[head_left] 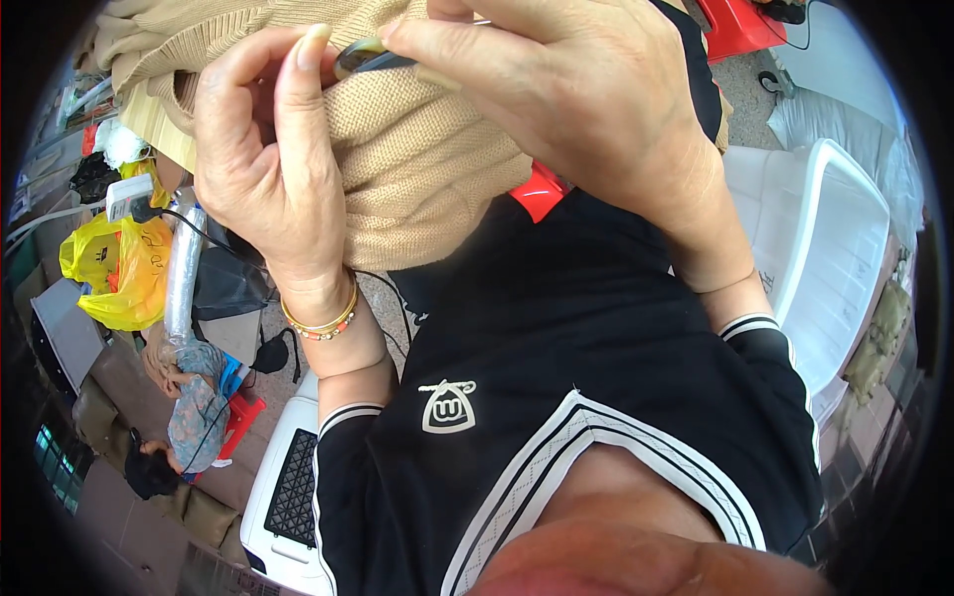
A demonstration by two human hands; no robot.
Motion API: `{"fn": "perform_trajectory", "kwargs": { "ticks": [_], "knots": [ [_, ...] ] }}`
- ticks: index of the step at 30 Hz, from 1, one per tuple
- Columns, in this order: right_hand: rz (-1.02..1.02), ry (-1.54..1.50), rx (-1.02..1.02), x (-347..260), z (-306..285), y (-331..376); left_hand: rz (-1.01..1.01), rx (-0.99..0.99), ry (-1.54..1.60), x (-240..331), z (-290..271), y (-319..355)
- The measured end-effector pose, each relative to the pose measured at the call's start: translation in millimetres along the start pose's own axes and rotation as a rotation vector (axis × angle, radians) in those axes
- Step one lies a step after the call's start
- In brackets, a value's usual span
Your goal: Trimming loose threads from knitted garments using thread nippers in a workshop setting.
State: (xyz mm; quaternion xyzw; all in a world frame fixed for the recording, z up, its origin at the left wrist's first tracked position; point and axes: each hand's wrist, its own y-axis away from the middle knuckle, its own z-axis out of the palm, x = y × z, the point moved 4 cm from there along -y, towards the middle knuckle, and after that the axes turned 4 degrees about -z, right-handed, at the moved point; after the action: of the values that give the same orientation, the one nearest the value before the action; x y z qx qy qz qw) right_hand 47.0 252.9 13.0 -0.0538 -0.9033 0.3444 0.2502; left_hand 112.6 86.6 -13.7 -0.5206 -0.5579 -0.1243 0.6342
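Note:
A tan ribbed knitted garment [427, 149] lies bunched over my lap at the upper middle. My left hand [268, 159] is closed at its left side, thumb and forefinger pinched at the knit; exactly what lies between the tips is partly hidden. Beside those fingertips is a dark, glossy, button-like disc [360, 57], seen nearly edge-on against the knit. The thumb of my right hand [586, 99] presses on its right end, with the other fingers curled and partly cut off by the top edge. A thin, needle-like line shows by the right fingers, too small to name surely.
On the right stands a white plastic tub [820, 268], below a red stool [740, 28]. At left are a yellow plastic bag [124, 268], a white plug adapter [129, 197] with black cable, and a clear-wrapped roll [183, 278]. A white case [283, 507] stands lower left. Another person sits beyond.

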Motion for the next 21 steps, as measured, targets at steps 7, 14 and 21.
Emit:
{"fn": "perform_trajectory", "kwargs": {
  "ticks": [7,14,21],
  "knots": [
    [0.163,-0.283,0.126,7.1,0.7,-1.3,-0.036,0.036,0.096,-5.6,0.0,0.6],
    [0.193,-0.412,0.061,13.7,5.7,-2.2,-0.005,-0.002,0.099,-5.6,0.4,1.3],
    [0.045,-0.342,0.024,16.7,6.4,-3.4,0.019,-0.010,0.065,-5.0,-1.7,1.8]
  ]
}}
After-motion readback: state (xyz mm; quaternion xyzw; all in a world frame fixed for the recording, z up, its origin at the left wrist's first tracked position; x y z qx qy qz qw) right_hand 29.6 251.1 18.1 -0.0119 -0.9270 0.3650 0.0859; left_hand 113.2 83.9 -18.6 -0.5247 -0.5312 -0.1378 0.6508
